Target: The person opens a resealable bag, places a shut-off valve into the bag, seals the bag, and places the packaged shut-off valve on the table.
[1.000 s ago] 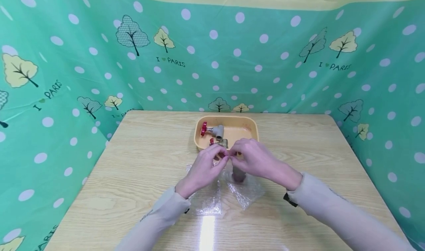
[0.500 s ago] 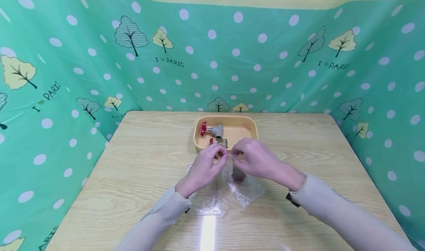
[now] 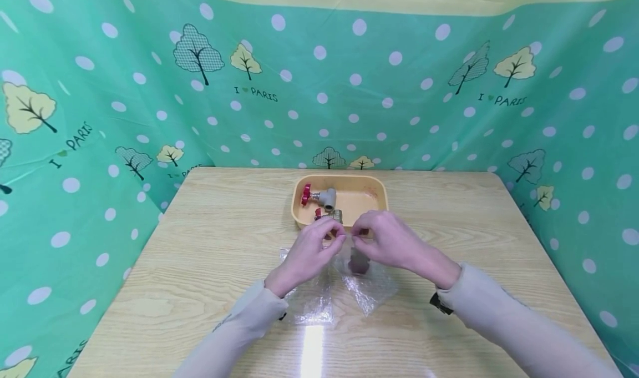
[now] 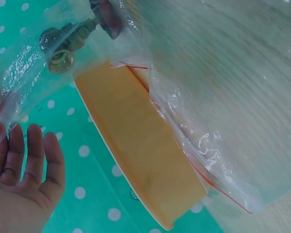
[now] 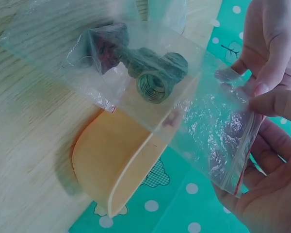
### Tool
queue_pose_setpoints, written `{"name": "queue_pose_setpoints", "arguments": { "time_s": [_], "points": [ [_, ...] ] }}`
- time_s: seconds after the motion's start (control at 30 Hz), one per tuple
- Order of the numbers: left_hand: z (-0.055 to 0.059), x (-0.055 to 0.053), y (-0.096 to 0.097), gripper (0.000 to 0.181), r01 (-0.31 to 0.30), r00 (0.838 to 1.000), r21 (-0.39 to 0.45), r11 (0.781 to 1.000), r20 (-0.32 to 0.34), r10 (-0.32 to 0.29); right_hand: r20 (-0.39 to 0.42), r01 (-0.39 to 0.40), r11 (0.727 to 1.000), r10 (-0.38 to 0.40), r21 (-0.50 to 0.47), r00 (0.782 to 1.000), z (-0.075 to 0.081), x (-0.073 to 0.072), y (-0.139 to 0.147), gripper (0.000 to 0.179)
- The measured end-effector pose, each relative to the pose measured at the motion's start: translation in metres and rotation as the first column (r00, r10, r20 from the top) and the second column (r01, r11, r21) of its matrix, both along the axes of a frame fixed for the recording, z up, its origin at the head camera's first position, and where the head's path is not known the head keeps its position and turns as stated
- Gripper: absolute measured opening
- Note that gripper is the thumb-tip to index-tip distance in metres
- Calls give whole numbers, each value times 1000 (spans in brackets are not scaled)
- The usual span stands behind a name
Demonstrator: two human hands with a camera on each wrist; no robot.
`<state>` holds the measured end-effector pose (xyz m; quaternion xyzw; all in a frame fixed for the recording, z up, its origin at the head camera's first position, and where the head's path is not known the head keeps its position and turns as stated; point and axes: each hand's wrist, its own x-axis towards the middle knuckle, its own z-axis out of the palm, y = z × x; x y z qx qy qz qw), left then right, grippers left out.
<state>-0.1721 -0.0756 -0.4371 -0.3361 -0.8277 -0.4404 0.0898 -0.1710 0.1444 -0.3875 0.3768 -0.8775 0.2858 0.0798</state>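
Note:
A clear zip bag (image 5: pixel 203 136) hangs between my two hands, its red zip line uppermost. Inside lies a threaded metal valve (image 5: pixel 153 87) with a dark red handle; through the plastic it shows in the left wrist view too, as a brassy valve (image 4: pixel 63 60). My left hand (image 3: pixel 309 250) pinches the bag's top edge between thumb and index finger. Close beside it, my right hand (image 3: pixel 391 239) pinches the same edge, thumb (image 5: pixel 276 104) over the zip and the other fingers curled loosely behind. A narrow gap separates the fingertips of the two hands.
Beyond the hands stands a peach plastic tray (image 3: pixel 384 192). It holds a grey valve (image 3: pixel 326 197) with a red handwheel and a smaller red-handled valve (image 3: pixel 335 216). Another clear zip bag (image 3: pixel 312 300) lies on the wooden table (image 3: pixel 209 245). A green patterned curtain (image 3: pixel 319 89) surrounds the table.
My right hand has slid slightly to the right along the bag's edge, so the fingertips, which met a second ago, now stand apart. The left hand has hardly moved.

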Motion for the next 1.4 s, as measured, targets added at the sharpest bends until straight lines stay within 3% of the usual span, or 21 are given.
{"name": "queue_pose_setpoints", "arguments": {
  "time_s": [0.5, 0.93, 1.27, 1.4],
  "points": [
    [1, 2, 3, 6, -8, 999, 4, 1000, 31, 8, 64, -9, 1000, 9, 5, 998, 1, 1, -7, 14],
    [2, 1, 1, 6, -33, 999, -23, 999, 38, 34, 15, -9, 1000, 9, -10, 1000, 0, -1, 9, 9],
    [3, 0, 1, 4, -33, 999, -24, 999, 29, 34, 104, 35, 999, -32, -27, 994, -1, 0, 16, 7],
    [3, 0, 1, 5, -28, 999, -23, 999, 27, 29, 101, 21, 999, -16, -41, 995, -3, -1, 19, 8]
  ]
}}
